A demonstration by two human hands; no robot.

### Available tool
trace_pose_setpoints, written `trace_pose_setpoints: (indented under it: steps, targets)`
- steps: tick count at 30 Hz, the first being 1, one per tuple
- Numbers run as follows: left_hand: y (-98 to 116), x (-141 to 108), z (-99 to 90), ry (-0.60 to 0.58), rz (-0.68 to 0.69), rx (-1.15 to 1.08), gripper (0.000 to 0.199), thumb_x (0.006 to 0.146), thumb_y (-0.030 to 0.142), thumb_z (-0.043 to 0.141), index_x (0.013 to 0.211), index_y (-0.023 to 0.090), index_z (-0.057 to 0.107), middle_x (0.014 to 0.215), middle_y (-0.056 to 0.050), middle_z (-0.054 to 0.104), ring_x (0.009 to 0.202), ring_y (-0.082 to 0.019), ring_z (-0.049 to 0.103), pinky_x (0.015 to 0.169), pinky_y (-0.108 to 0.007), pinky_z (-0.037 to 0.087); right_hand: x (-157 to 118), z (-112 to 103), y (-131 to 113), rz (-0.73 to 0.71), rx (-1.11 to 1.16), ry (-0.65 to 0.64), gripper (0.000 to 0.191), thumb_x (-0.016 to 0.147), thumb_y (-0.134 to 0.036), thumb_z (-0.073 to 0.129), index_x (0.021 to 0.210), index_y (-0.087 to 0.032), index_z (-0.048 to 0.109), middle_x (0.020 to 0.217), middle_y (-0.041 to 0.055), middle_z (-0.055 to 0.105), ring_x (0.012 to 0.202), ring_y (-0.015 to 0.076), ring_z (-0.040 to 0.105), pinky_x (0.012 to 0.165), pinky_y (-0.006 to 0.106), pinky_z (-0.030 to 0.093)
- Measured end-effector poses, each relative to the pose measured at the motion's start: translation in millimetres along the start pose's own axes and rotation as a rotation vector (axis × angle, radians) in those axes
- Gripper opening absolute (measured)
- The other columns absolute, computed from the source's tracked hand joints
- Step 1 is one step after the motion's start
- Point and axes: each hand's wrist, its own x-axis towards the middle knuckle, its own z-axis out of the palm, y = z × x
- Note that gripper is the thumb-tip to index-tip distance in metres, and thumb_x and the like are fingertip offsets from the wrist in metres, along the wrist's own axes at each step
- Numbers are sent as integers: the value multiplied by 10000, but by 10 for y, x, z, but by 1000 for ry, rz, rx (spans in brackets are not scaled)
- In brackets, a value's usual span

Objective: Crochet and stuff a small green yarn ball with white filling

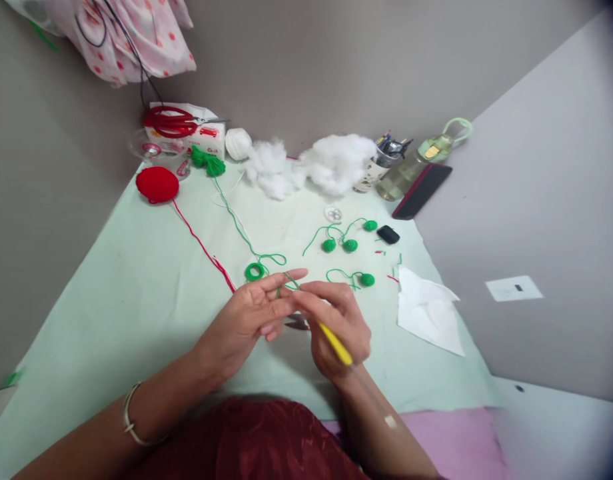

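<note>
My right hand [339,323] is closed around a crochet hook with a yellow handle [335,343]; its tip is hidden at the fingers. Against it, my left hand [251,313] pinches green yarn [292,280], which runs over the raised index finger. Whatever small stitches lie between the fingertips cannot be made out. Just beyond the left hand is a small coil of green yarn [254,271], with a strand leading back to a green skein [207,161]. Several small green crocheted balls [350,246] with yarn tails lie past my right hand. Beneath the hands, a dark pointed object [297,323] shows partly.
A red yarn ball [157,185] sits at the far left, its strand reaching toward my left hand. Red scissors [171,123] rest on a tissue pack [206,139]. White stuffing [339,163], a pen cup [374,175], a bottle [411,167] and a phone [422,192] line the back. White paper [426,310] lies right.
</note>
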Motion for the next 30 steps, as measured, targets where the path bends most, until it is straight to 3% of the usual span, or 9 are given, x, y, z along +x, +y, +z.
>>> trace_pose_setpoints:
  steps: [4, 9, 12, 15, 19, 23, 26, 28, 30]
  targets:
    - [48, 27, -34, -64, -57, -78, 357, 854, 256, 830, 1204, 198, 792, 625, 85, 428, 479, -17, 212, 458, -173, 246, 95, -58, 11, 241, 268, 34, 260, 995, -129, 629, 1124, -289, 789, 981, 48, 766, 878, 192, 720, 731, 343, 606]
    - [103, 59, -121, -41, -18, -90, 223, 843, 214, 811, 1061, 181, 845, 605, 82, 389, 481, -14, 213, 454, -152, 256, 179, -125, 70, 594, 651, 134, 144, 992, -258, 673, 961, -255, 813, 869, 20, 739, 636, 122, 669, 596, 276, 575]
    - [91, 53, -111, -54, 4, -65, 190, 844, 213, 801, 1027, 207, 851, 642, 62, 463, 477, -6, 263, 461, -153, 279, 191, -124, 80, 706, 811, 113, 133, 962, -314, 718, 905, -241, 813, 813, 11, 715, 607, 111, 647, 543, 241, 555]
    - [59, 33, -68, -66, 27, -6, 270, 837, 210, 817, 1098, 276, 833, 789, 35, 577, 494, -1, 337, 475, -167, 311, 170, -108, 61, 667, 798, -1, 107, 965, -300, 717, 959, -265, 818, 875, 21, 739, 678, 127, 671, 619, 268, 581]
    - [48, 25, -45, -46, 36, 42, 346, 821, 224, 851, 1158, 292, 810, 770, 44, 574, 508, -17, 357, 482, -179, 322, 139, -98, 47, 517, 645, -71, 159, 987, -212, 683, 1034, -277, 820, 987, 51, 779, 825, 155, 700, 709, 293, 583]
    - [75, 38, -56, -18, 19, 52, 304, 819, 263, 854, 1121, 250, 818, 796, 30, 592, 515, -18, 362, 488, -192, 319, 154, -111, 62, 603, 826, -46, 166, 1029, -249, 621, 1013, -262, 786, 958, 38, 778, 716, 137, 700, 626, 278, 590]
    - [88, 30, -50, 2, 29, 46, 268, 831, 271, 838, 1096, 227, 820, 771, 36, 568, 513, -20, 347, 492, -198, 316, 156, -137, 47, 624, 789, -42, 210, 1066, -250, 542, 1020, -253, 747, 909, 28, 783, 682, 141, 716, 610, 283, 608]
    - [87, 17, -37, 35, 44, 50, 297, 837, 268, 835, 1129, 226, 806, 759, 45, 559, 510, -22, 337, 493, -200, 314, 133, -162, 20, 499, 588, -45, 222, 1066, -205, 520, 1091, -261, 733, 947, 35, 787, 711, 152, 734, 635, 302, 623]
    - [82, 4, -25, 59, 55, 57, 366, 833, 267, 843, 1192, 233, 781, 771, 47, 570, 515, -24, 345, 498, -201, 316, 98, -187, -11, 237, 282, -91, 275, 1035, -150, 553, 1200, -292, 723, 994, 41, 790, 803, 177, 758, 685, 320, 636]
